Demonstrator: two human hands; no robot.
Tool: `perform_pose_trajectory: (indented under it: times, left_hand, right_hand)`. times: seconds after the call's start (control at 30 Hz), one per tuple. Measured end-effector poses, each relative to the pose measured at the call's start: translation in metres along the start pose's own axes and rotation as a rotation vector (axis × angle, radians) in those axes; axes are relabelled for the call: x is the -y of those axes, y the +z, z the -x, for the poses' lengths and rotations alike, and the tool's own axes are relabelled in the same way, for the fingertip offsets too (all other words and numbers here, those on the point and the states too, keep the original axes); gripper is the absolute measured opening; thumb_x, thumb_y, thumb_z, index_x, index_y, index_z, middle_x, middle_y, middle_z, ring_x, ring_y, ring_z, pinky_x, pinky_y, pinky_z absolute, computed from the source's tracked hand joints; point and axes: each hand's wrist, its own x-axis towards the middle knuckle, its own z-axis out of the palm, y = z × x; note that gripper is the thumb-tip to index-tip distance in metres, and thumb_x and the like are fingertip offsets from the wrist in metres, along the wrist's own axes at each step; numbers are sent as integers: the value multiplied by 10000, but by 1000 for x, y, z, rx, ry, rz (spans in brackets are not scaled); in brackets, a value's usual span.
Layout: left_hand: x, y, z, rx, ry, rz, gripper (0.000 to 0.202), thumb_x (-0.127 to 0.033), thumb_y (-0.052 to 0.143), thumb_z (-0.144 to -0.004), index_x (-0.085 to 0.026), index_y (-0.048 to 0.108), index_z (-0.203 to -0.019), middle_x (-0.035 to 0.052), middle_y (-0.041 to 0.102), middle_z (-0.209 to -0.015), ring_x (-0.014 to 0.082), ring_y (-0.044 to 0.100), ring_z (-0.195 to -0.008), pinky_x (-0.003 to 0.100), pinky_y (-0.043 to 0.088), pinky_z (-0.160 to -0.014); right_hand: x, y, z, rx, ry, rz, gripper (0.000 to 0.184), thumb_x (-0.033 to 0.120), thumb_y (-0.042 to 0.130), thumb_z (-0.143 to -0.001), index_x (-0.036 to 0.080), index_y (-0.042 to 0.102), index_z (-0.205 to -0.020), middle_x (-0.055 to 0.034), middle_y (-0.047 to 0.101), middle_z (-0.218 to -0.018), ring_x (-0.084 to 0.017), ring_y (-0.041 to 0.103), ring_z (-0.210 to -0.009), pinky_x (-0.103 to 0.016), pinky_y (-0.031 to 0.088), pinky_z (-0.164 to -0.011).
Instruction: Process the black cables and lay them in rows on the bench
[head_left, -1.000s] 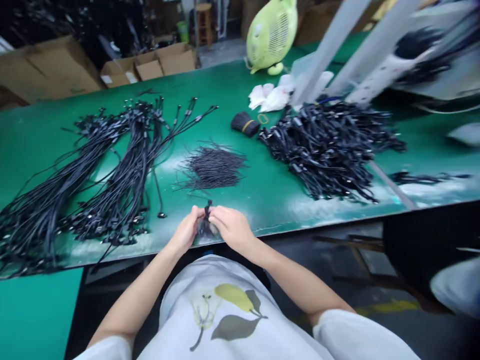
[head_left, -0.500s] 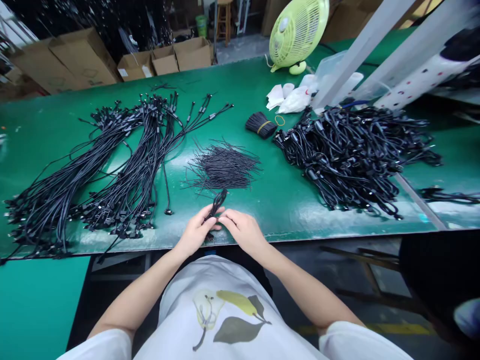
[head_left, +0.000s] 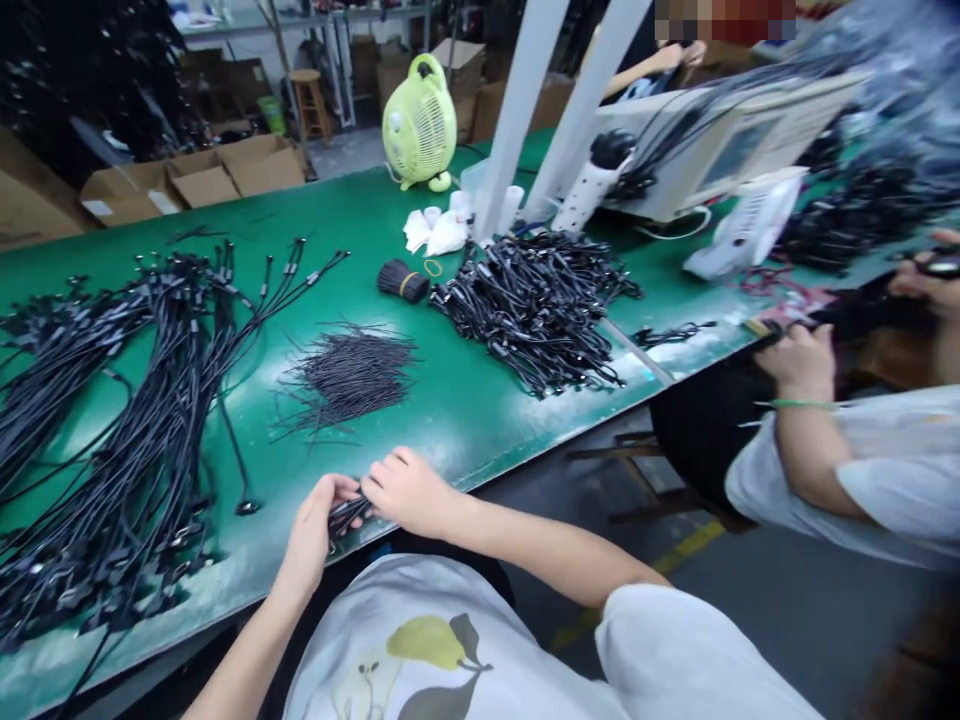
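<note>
In the head view, the person's left hand (head_left: 315,530) and right hand (head_left: 409,492) sit at the near edge of the green workbench (head_left: 465,430), low in the frame and close together. Both are closed, with the fingers curled around a small bunch of black cords (head_left: 349,517) that lies between the palms, its ends poking out toward the left hand.

A mass of long black cords with small connectors (head_left: 97,420) spreads across the left of the bench, its nearest strands just beside the left hand. Ahead of the hands lies a loose pile of thin black wires (head_left: 349,378), and further right is a tangled heap of black cords (head_left: 532,305). A banded bundle of short black wires (head_left: 401,282) sits near the heap.

The cords in hand could snag on the neighbouring mass if pulled sideways, and loose ends could slip free if the fingers relax. The bunch sits right at the bench edge, so any strand that escapes could drop off.
</note>
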Motion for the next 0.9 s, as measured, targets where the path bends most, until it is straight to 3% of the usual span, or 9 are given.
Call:
perform_pose_trajectory:
  times: [0.1, 0.2, 0.27, 0.37, 0.47, 0.6, 0.7, 0.77, 0.9]
  left_hand:
    - [2, -3, -3, 19, 7, -8, 648, -758, 398, -802, -161, 648, -758, 73, 680, -710, 226, 659, -678, 330, 525, -628]
    - [2, -8, 0, 4, 75, -54, 699, -769, 360, -806, -169, 685, -956, 118, 726, -937, 283, 673, -922, 421, 525, -863]
    - [3, -8, 3, -39, 225, -164, 637, -712, 449, -813, -213, 638, -1161, 113, 664, -1209, 294, 592, -1152, 452, 425, -1035]
    - [6, -7, 5, -28, 404, -406, 514, -609, 520, -836, -263, 651, -1192, 64, 551, -1390, 277, 439, -1334, 437, 241, -1170]
    - [8, -6, 3, 18, 318, -421, 500, -585, 442, -889, -254, 662, -1192, 53, 568, -1377, 261, 446, -1335, 423, 233, -1179]
    - [12, -10, -2, 13, 114, -215, 600, -627, 359, -903, -212, 635, -1237, 66, 601, -1340, 274, 506, -1282, 440, 290, -1153]
    - [18, -14, -6, 7, 35, -145, 649, -670, 347, -884, -197, 667, -1192, 79, 636, -1292, 288, 512, -1274, 455, 282, -1153]
    - [23, -14, -8, 1, 18, -139, 648, -674, 359, -878, -193, 676, -1175, 83, 634, -1294, 285, 503, -1284, 450, 277, -1156]
    - [28, -8, -8, -25, 93, -222, 601, -655, 472, -841, -181, 690, -1138, 105, 642, -1277, 297, 528, -1255, 454, 311, -1136]
  right_hand:
    - [7, -2, 1, 30, -14, -113, 370, 472, 399, -970, 135, 547, -996, -67, 609, -899, -176, 559, -796, -320, 349, -700]
    - [6, -4, 3, -30, 102, -158, 375, 477, 361, -977, 153, 538, -1042, -50, 637, -883, -165, 584, -774, -308, 352, -682]
    - [4, -1, 3, -80, 161, -117, 362, 457, 350, -979, 157, 548, -1023, -51, 645, -857, -165, 593, -749, -309, 350, -670]
    - [7, 8, 2, -153, 94, -128, 463, 578, 370, -934, 169, 582, -896, -37, 647, -781, -158, 590, -691, -306, 338, -633]
    - [15, 11, 2, -237, 79, -207, 371, 486, 416, -923, 185, 597, -805, -11, 640, -723, -143, 575, -669, -311, 328, -624]
    - [22, -3, 5, -272, 172, -262, 218, 302, 445, -923, 184, 588, -1039, -12, 652, -827, -150, 572, -759, -320, 351, -690]
    - [22, -7, 7, -164, 113, -270, 283, 265, 441, -947, 178, 499, -1209, -21, 647, -917, -161, 570, -824, -315, 375, -720]
    - [24, 0, 5, -58, 93, -251, 250, 259, 444, -952, 164, 503, -1176, -31, 640, -922, -164, 573, -810, -312, 391, -703]
    - [33, 21, -6, 40, 131, -153, 339, 443, 465, -952, 119, 542, -1012, -79, 626, -919, -186, 587, -797, -336, 428, -702]
